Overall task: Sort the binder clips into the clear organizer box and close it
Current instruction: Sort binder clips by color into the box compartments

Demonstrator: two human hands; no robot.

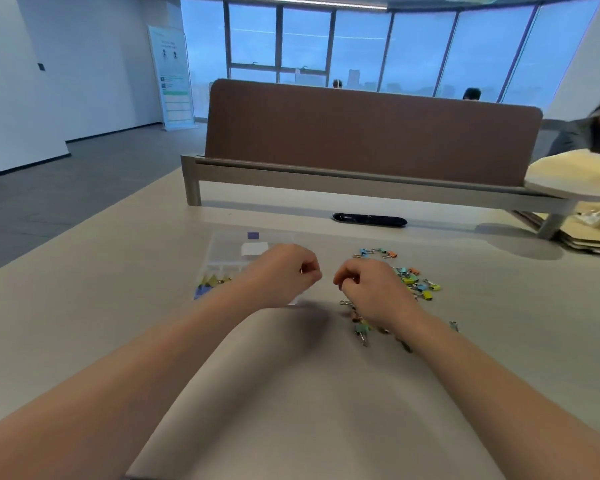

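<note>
Hovering curled hands (284,271), clear plastic organizer box (222,254), glossy clips (416,280)

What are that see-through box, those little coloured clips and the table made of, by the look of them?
Box: probably clear plastic, glossy; the table shows through its walls.
Clips: seemingly painted metal bodies in bright colours with bare silvery wire handles.
Table: smooth matte beige top, likely laminate; no grain is visible, so its core is unclear.

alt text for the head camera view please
Two bare hands, left hand and right hand, hover curled over a beige desk. A clear organizer box sits behind the left, loose colourful binder clips beside the right.
</note>
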